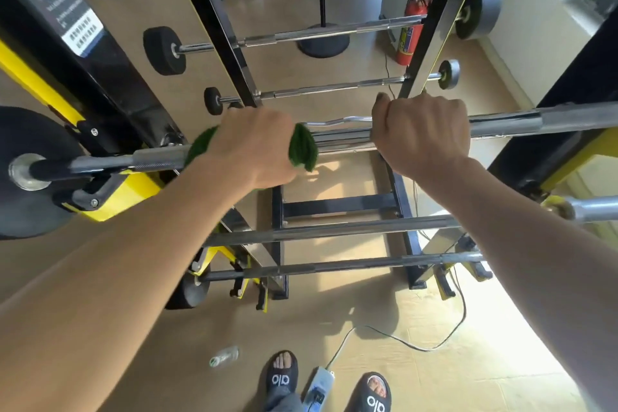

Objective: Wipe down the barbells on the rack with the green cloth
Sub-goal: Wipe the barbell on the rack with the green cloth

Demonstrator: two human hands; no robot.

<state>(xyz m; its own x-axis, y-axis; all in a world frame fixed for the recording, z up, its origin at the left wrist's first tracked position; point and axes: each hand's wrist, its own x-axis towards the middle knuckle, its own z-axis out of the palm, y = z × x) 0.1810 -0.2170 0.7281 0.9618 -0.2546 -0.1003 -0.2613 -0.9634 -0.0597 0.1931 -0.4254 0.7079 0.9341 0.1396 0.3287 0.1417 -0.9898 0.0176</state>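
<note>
A long steel barbell (508, 124) lies across the yellow-and-black rack at chest height, with a black plate (23, 204) on its left end. My left hand (254, 147) grips the green cloth (302, 150), which is wrapped round the bar left of centre; cloth ends stick out on both sides of the fist. My right hand (419, 134) is curled round the bare bar to the right of the cloth. Further barbells (334, 231) rest lower on the rack, and others (327, 30) hang higher on the black uprights behind.
A red fire extinguisher (409, 33) stands by the far wall. On the floor near my sandalled feet lie a plastic bottle (224, 356), a power strip (317, 388) and a trailing cable (434, 344). A round stand base (322, 43) sits behind the rack.
</note>
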